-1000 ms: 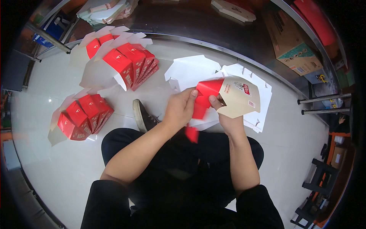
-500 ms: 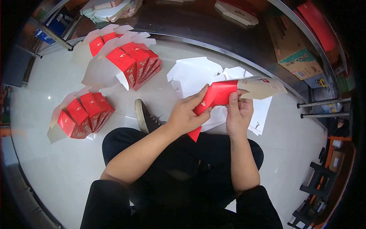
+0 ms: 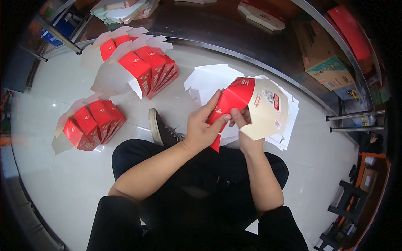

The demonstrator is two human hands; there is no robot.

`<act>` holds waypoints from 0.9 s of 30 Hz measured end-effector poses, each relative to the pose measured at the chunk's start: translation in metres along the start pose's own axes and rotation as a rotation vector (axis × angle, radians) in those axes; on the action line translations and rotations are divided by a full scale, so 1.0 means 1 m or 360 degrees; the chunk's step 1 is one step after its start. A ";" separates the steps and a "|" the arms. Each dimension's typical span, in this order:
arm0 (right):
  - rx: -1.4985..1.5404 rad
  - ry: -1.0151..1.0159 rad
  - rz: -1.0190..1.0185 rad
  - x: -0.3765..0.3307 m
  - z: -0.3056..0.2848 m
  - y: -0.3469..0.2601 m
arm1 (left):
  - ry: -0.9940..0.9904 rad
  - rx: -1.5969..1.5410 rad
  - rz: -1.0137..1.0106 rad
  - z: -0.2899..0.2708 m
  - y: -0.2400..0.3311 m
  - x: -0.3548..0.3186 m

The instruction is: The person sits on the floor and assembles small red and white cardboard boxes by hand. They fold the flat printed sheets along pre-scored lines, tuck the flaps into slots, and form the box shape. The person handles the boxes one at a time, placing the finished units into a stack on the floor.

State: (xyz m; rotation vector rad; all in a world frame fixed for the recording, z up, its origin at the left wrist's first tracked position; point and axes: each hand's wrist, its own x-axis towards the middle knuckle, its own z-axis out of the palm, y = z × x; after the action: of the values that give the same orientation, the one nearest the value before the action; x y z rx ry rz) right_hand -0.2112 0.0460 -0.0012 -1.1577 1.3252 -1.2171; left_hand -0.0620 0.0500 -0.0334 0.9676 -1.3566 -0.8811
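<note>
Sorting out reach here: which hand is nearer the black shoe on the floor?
Left. The left hand is just right of the black shoe; the right hand is farther right, behind the red and cream carton.

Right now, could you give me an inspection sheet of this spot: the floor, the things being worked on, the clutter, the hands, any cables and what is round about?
Surface: pale glossy floor; the person sits on it, one dark shoe showing.
Job's things: red and cream carton blank, half folded, held up above the lap.
Clutter: stack of flat white blanks under the held one; two groups of folded red cartons, near and far.
Hands: left hand grips the carton's red side; right hand pinches its lower edge, partly hidden behind it.
Cables: nothing seen.
Surroundings: brown cardboard box on a dark strip, metal rack legs, more flat blanks at the top.
</note>
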 end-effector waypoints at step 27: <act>-0.0741 -0.0232 -0.1073 0.004 -0.010 -0.012 | 0.0478 -0.0966 -0.1128 -0.025 -0.001 0.044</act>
State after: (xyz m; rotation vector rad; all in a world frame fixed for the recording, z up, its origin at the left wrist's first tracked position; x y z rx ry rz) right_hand -0.2212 0.0421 0.0111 -2.1051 1.1705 -1.2731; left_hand -0.0354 0.0100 -0.0179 1.0398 -0.4123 -1.4950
